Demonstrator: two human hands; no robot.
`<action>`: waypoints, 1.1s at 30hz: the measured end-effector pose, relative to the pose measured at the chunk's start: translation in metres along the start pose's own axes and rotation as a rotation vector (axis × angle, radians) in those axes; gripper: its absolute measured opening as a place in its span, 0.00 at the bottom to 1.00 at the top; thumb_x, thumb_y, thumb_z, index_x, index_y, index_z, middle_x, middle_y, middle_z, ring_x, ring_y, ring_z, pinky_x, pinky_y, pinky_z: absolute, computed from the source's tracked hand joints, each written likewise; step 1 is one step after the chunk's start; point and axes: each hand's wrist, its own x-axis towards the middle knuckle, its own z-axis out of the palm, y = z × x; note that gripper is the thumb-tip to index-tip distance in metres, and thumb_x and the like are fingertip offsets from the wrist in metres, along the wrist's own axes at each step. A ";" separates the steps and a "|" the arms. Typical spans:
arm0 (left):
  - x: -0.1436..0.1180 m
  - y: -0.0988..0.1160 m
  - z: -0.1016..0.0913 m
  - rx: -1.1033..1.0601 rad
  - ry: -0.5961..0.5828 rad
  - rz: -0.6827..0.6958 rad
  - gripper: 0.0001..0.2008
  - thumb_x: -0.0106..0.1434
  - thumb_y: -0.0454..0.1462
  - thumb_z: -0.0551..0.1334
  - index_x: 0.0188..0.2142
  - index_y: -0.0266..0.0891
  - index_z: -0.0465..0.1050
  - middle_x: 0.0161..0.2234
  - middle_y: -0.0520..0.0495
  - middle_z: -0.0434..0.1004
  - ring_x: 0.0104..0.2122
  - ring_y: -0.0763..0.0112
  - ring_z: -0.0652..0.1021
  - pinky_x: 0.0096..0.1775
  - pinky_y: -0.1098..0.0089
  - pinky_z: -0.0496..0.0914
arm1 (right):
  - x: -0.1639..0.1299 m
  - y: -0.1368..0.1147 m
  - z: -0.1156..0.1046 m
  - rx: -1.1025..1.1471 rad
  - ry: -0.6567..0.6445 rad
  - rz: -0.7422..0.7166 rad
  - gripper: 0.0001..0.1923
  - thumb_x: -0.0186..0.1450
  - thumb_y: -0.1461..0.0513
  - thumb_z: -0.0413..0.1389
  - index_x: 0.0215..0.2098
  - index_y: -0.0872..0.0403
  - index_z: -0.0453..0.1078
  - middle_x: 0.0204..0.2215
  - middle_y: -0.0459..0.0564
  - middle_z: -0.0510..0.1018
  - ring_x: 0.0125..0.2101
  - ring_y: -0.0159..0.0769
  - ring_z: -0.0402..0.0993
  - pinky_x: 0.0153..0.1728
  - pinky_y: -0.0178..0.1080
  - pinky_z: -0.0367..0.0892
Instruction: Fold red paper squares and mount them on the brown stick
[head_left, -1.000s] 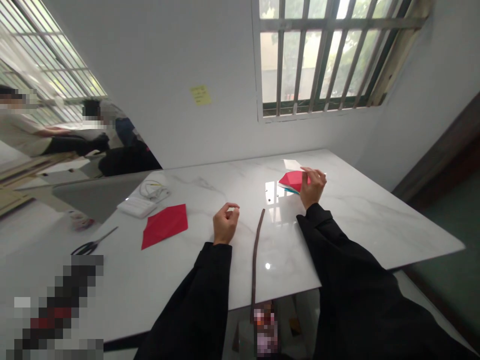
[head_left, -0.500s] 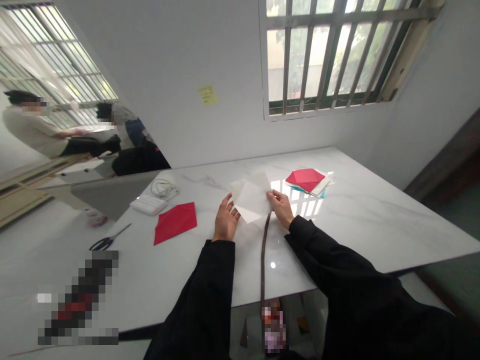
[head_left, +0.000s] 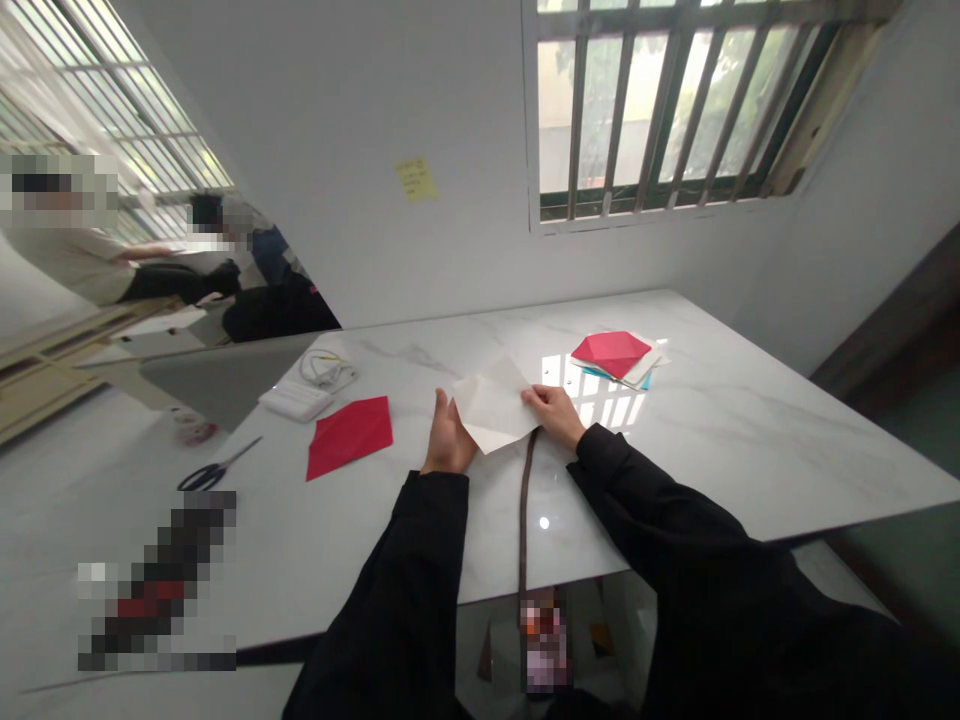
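Observation:
A creased sheet of white paper [head_left: 491,405], shaped a little like an unfolded envelope, is held tilted above the marble-patterned table. My right hand [head_left: 556,415] pinches its right edge between thumb and fingers. At the left edge is my left hand [head_left: 448,440], its thumb stretched upward and apart from the paper. The other left fingers are hidden behind the sheet. A red paper piece [head_left: 351,437] lies to the left of my hands. Beyond my right hand sits a stack topped by a red envelope-like piece [head_left: 611,352], with white and blue paper beneath.
Dark-handled scissors [head_left: 217,467] lie at the left, near a white box-like device [head_left: 295,401] and a coiled white cable [head_left: 328,370]. A brown strap [head_left: 526,520] hangs in front of the table [head_left: 720,440]. Two people sit at the far left.
My left hand has moved in against the paper, its fingers passing behind the sheet and its thumb lifting. The paper has shifted slightly left and tilted. My right hand keeps its pinch.

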 end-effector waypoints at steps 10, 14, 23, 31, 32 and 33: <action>0.001 -0.002 -0.006 0.198 0.113 -0.001 0.43 0.56 0.37 0.76 0.69 0.44 0.63 0.48 0.42 0.84 0.44 0.55 0.85 0.49 0.56 0.79 | 0.004 0.004 -0.003 0.140 -0.101 0.087 0.25 0.63 0.41 0.63 0.38 0.55 0.78 0.25 0.47 0.75 0.24 0.34 0.70 0.22 0.34 0.61; 0.005 -0.003 -0.012 0.186 0.181 0.021 0.39 0.56 0.37 0.76 0.65 0.39 0.67 0.46 0.41 0.84 0.42 0.58 0.84 0.46 0.61 0.79 | 0.003 -0.008 -0.008 0.453 -0.094 0.302 0.31 0.69 0.36 0.55 0.45 0.54 0.76 0.28 0.49 0.76 0.23 0.34 0.73 0.19 0.34 0.62; 0.006 -0.004 -0.014 0.235 0.227 0.071 0.27 0.63 0.44 0.73 0.59 0.43 0.72 0.45 0.46 0.83 0.38 0.64 0.82 0.38 0.67 0.78 | -0.011 -0.021 -0.007 0.576 -0.515 0.357 0.20 0.62 0.56 0.68 0.51 0.52 0.78 0.39 0.50 0.82 0.26 0.28 0.71 0.27 0.32 0.67; 0.011 -0.005 -0.011 0.145 0.268 0.041 0.21 0.64 0.35 0.66 0.57 0.38 0.75 0.40 0.45 0.84 0.38 0.64 0.83 0.44 0.65 0.79 | -0.008 -0.013 -0.010 -0.317 -0.205 -0.123 0.05 0.64 0.64 0.62 0.36 0.54 0.82 0.17 0.40 0.70 0.21 0.29 0.63 0.28 0.35 0.57; 0.010 -0.004 -0.010 0.168 0.245 0.033 0.25 0.62 0.33 0.66 0.59 0.39 0.73 0.40 0.46 0.84 0.39 0.64 0.84 0.46 0.63 0.79 | -0.008 -0.013 -0.010 -0.354 -0.229 -0.141 0.06 0.64 0.65 0.62 0.37 0.54 0.82 0.18 0.41 0.71 0.22 0.29 0.64 0.29 0.35 0.58; 0.008 -0.004 -0.010 0.187 0.221 0.029 0.29 0.61 0.33 0.67 0.62 0.40 0.72 0.40 0.46 0.84 0.40 0.63 0.84 0.47 0.62 0.79 | -0.009 -0.012 -0.010 -0.367 -0.258 -0.151 0.07 0.64 0.65 0.62 0.38 0.54 0.83 0.20 0.41 0.74 0.22 0.29 0.66 0.30 0.35 0.59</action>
